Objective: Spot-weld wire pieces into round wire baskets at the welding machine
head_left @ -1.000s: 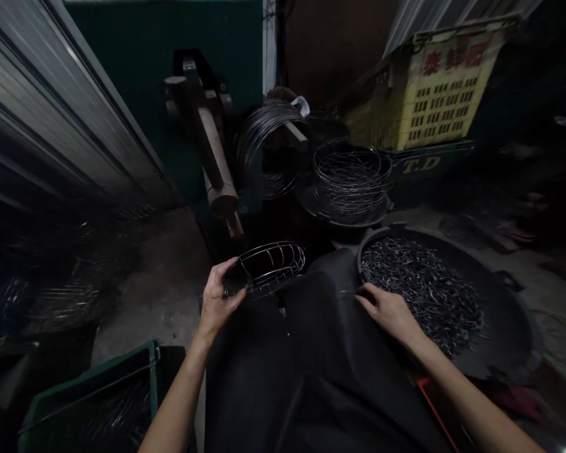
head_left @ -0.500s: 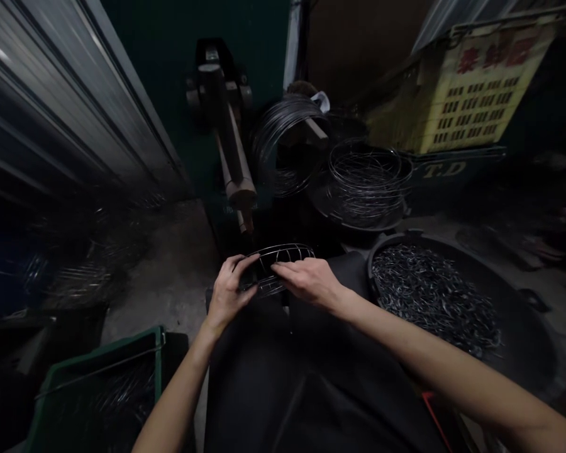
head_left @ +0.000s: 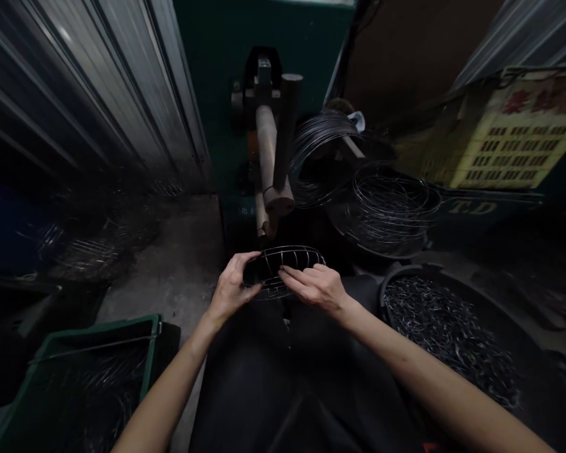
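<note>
A round wire basket frame [head_left: 296, 249] of thin metal rings and short cross wires sits between my hands, just above my lap. My left hand [head_left: 231, 284] grips its left side, fingers on the upper ring and thumb at the lower one. My right hand [head_left: 317, 286] is closed at the right side, its fingertips pinching near a cross wire; the exact contact is partly hidden. Right beyond the frame, the rod-like arms of a machine [head_left: 279, 198] point down toward it, and their lower tip is in shadow.
Small bent wire pieces fill a black tub [head_left: 547, 377] at right. Behind it are wire hoops [head_left: 396, 195], a wire coil [head_left: 318, 138] and a yellow crate [head_left: 514, 151]. A green crate [head_left: 153, 321] with wire parts stands at lower left. Corrugated metal [head_left: 136, 82] rises at upper left.
The view has swung left, so the machine and tubs appear further right and a little lower. Both hands still hold the wire frame, which is seen slightly more from above.
</note>
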`<state>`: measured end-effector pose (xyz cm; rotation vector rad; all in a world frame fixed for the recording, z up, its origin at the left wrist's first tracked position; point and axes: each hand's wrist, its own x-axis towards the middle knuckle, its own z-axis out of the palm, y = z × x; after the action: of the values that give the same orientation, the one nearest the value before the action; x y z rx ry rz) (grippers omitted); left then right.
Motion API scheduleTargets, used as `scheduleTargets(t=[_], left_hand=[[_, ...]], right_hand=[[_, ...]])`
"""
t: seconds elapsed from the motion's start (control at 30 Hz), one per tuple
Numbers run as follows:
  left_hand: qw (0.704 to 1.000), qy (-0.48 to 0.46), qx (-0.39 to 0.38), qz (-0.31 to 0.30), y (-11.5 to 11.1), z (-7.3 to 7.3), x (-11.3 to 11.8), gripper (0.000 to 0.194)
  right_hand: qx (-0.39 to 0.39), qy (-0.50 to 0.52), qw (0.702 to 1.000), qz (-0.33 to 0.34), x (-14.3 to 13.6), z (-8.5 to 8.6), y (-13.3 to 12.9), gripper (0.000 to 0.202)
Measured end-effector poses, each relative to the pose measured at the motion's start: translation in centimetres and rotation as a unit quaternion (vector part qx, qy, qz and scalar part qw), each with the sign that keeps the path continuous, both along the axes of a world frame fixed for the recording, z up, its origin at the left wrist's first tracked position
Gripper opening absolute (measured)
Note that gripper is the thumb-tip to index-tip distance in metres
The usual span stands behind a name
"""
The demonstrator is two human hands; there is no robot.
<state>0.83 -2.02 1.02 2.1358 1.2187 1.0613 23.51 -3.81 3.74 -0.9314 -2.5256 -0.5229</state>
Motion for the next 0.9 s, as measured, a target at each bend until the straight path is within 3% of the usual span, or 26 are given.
scheduleTargets(t=[0.4, 0.67, 0.9], left_hand=[[0.999, 0.012, 0.017, 0.029, 1.3, -0.4, -1.0, 0.061], [0.999, 0.017, 0.029, 0.010, 1.2, -0.2, -1.4, 0.060], [0.999, 0.006, 0.026, 0.022, 1.9, 0.1, -1.4, 0.062]], right_hand=[[0.061, 0.019, 0.998, 0.019, -1.1, -0.2, 1.8, 0.021], [0.079, 0.030, 0.996, 0.024, -1.2, -0.5, 1.6, 0.022], [0.038, 0.026, 0.999, 0.007, -1.1, -0.6, 2.5, 0.028]])
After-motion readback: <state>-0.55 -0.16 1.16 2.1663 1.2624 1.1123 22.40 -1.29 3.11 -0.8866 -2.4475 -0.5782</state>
